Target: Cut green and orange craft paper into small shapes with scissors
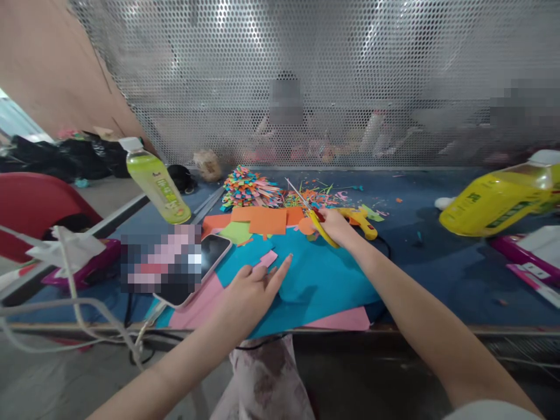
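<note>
My right hand (338, 226) is closed on yellow-handled scissors (322, 229), whose blades point up and left over the paper scraps. My left hand (256, 289) hovers low above a large blue paper sheet (328, 274). Its fingers are curled around a small pink paper piece (269, 258), and the thumb sticks out to the right; the exact grip is partly hidden. Beyond both hands lie orange paper pieces (269, 221) and a light green paper piece (236, 233). Pink paper (199, 309) shows under the blue sheet.
A fringed multicoloured paper bundle (249, 189) stands behind, beside loose paper clippings (312, 196). A yellow glue gun (361, 220) lies right of my right hand. A phone (214, 252) sits at left. Bottles (160, 184) stand on both sides, with tissue packs (83, 262) and a perforated metal panel (210, 70).
</note>
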The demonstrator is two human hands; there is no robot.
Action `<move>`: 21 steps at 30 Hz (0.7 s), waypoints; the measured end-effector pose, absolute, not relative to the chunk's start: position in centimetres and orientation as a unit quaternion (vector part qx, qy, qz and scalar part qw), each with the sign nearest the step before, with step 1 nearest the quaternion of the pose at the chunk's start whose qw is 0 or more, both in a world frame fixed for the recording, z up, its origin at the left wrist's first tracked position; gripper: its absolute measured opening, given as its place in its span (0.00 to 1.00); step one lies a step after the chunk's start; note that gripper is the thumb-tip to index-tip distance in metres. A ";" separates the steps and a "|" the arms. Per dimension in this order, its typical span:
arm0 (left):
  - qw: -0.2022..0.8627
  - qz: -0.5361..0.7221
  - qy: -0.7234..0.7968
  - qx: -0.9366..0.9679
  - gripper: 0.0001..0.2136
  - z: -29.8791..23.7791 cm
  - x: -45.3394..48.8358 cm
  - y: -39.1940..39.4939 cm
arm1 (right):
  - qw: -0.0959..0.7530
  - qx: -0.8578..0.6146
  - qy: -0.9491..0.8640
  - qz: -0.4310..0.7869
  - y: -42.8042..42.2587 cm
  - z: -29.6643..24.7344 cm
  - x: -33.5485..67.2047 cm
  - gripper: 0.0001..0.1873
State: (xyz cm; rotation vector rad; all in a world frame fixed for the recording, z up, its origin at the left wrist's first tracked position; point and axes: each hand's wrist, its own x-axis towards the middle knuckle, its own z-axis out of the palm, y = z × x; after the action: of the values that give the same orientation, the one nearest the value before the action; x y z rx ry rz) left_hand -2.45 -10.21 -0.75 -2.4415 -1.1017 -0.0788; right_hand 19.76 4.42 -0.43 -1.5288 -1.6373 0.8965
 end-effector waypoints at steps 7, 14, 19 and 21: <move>0.259 -0.137 -0.439 -0.850 0.31 -1.9 -1.4 -10.4 | 0.395 -0.584 -0.593 0.389 4.7 -0.7 20.1 0.09; 0.094 -0.273 -0.493 -0.821 0.36 -2.4 -2.6 -10.2 | 0.446 -0.571 -0.553 0.411 4.0 0.6 19.9 0.09; 0.019 -0.360 -0.604 -0.711 0.31 2.9 -2.5 -6.8 | 0.498 -0.555 -0.534 0.399 4.3 1.0 20.4 0.10; -0.017 -0.359 -0.591 -0.722 0.26 4.8 -1.1 -2.9 | 0.519 -0.546 -0.534 0.383 4.8 0.9 20.7 0.11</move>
State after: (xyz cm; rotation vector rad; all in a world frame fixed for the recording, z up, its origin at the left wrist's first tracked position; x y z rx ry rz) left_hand -1.07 -2.89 4.84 -2.2922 -1.8778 -1.1416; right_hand 20.71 4.78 0.85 -1.3097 -1.2813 0.9176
